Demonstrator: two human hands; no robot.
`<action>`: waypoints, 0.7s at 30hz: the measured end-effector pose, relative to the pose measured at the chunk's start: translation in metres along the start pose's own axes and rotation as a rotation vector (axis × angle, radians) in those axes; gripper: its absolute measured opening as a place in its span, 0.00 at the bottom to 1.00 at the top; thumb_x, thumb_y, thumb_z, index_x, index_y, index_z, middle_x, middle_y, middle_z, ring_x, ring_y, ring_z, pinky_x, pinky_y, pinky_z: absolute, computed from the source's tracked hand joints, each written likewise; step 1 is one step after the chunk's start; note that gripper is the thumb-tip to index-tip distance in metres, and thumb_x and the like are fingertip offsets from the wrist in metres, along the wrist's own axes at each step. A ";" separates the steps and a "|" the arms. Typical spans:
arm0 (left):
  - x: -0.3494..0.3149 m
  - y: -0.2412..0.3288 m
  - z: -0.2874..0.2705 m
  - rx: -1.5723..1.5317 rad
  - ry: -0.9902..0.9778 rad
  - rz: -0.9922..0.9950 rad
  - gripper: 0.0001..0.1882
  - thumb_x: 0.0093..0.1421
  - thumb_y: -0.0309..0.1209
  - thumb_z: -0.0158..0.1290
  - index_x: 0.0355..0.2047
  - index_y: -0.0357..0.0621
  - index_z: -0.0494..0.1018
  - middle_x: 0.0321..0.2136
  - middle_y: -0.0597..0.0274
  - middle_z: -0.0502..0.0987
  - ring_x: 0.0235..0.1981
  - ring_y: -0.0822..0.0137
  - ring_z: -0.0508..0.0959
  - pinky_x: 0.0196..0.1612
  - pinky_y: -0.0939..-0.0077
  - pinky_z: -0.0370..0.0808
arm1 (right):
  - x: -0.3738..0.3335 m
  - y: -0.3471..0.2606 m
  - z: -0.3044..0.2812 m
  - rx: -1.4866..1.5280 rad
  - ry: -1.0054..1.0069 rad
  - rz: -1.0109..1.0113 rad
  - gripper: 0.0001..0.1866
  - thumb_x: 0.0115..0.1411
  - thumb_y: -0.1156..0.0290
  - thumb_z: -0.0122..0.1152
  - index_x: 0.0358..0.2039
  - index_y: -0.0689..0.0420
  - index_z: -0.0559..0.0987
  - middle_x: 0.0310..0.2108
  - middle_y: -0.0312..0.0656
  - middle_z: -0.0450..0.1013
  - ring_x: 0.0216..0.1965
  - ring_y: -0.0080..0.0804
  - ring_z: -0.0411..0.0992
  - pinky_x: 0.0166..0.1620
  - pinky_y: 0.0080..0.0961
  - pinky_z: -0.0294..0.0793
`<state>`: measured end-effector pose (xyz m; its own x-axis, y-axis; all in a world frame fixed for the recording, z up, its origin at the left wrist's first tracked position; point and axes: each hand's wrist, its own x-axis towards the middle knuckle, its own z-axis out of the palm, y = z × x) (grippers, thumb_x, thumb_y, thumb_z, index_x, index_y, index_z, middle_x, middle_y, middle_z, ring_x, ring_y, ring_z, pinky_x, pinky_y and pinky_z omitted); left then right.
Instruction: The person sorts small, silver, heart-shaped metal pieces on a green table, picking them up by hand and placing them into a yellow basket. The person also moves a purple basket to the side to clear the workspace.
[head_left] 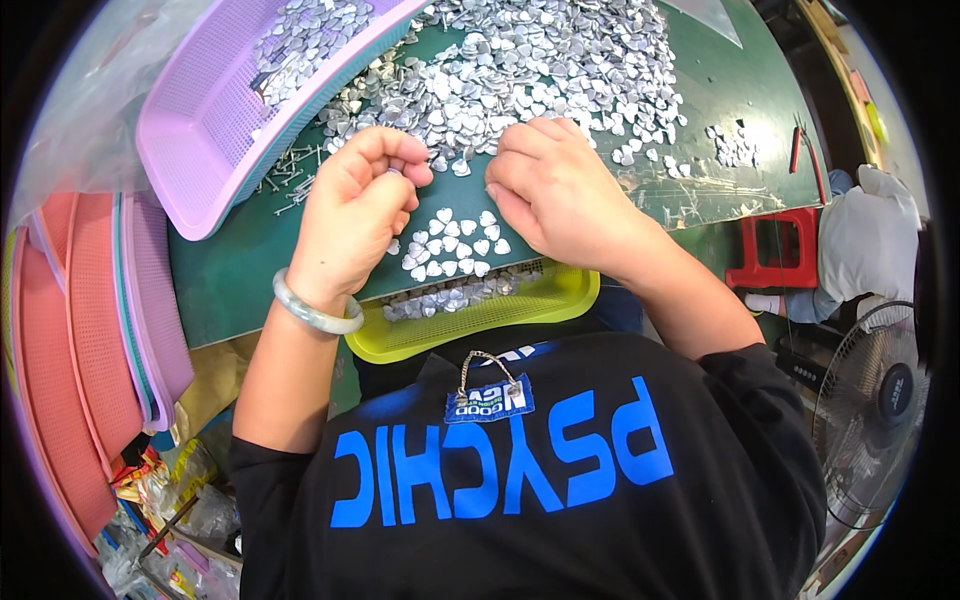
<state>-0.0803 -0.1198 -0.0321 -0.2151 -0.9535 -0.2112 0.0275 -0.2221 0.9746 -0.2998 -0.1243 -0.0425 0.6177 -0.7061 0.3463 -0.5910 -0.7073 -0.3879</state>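
Note:
My left hand [365, 200], with a bangle [318, 308] at its wrist, is raised over the green table [255, 262]. Its fingers are curled toward the thumb, and whatever they pinch is too small to make out. My right hand [560, 190] is closed at the near edge of a big spread of silver heart-shaped pieces [540, 70]; its fingertips are partly hidden. Between and below both hands lies a small group of pale heart-shaped pieces [450, 243], apart from the spread. Just under the table edge, a yellow-green basket [440, 340] holds more silver pieces.
A purple basket [190, 130] with silver hearts stands on the table at upper left, beside loose metal pins [297, 178]. Stacked baskets [95, 330] are at far left. Red-handled pliers [808, 160] lie at the right edge, near a red stool [775, 250] and a fan [868, 400].

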 end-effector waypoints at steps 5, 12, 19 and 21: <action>0.011 -0.009 0.015 0.921 0.084 0.432 0.05 0.53 0.29 0.60 0.31 0.44 0.77 0.25 0.57 0.76 0.26 0.57 0.78 0.30 0.65 0.74 | 0.000 -0.001 0.003 0.016 -0.027 0.031 0.03 0.55 0.73 0.62 0.29 0.58 0.78 0.29 0.40 0.69 0.36 0.42 0.69 0.43 0.36 0.65; 0.016 -0.015 0.017 1.098 0.096 0.601 0.05 0.53 0.28 0.62 0.30 0.43 0.78 0.21 0.60 0.73 0.19 0.61 0.72 0.25 0.67 0.69 | -0.001 0.004 0.003 -0.028 0.075 0.039 0.07 0.53 0.75 0.63 0.34 0.58 0.81 0.31 0.40 0.71 0.37 0.42 0.70 0.44 0.37 0.68; 0.012 -0.012 0.018 1.007 0.093 0.553 0.06 0.53 0.28 0.60 0.32 0.44 0.78 0.22 0.59 0.74 0.23 0.59 0.74 0.27 0.64 0.71 | 0.006 0.006 0.011 -0.016 0.062 0.003 0.08 0.53 0.76 0.63 0.35 0.57 0.82 0.31 0.39 0.72 0.38 0.42 0.71 0.44 0.37 0.69; 0.011 -0.012 0.019 1.045 0.070 0.542 0.05 0.53 0.29 0.58 0.31 0.46 0.78 0.28 0.58 0.78 0.32 0.52 0.79 0.34 0.59 0.75 | 0.005 0.006 0.011 -0.007 0.056 -0.009 0.07 0.53 0.76 0.62 0.34 0.57 0.82 0.31 0.39 0.72 0.38 0.42 0.71 0.44 0.37 0.69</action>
<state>-0.1017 -0.1242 -0.0447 -0.3666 -0.8882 0.2769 -0.7212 0.4594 0.5185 -0.2947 -0.1320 -0.0528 0.5930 -0.7004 0.3972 -0.5891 -0.7137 -0.3790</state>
